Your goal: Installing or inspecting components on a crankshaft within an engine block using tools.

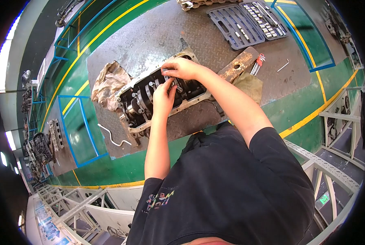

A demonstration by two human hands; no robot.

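An engine block [187,106] lies on the metal-topped work surface in front of me, its open side facing up. Inside it the crankshaft [143,99] shows its dark counterweights and shiny journals. Over the middle of the crankshaft, my left hand [164,97] reaches in with thumb and fingers pinched together. My right hand [181,68] comes across from the right, just beyond the left, its fingers bent and closed near the block's far rim. Whatever small part the fingertips hold is hidden between them.
A crumpled rag [110,84] lies left of the block, near a bent white rod [112,136]. To the right are a worn wooden block [240,64], an olive cloth [248,87], hex keys [256,64] and a single L-shaped key [283,65]. An open socket set case [228,28] sits beyond.
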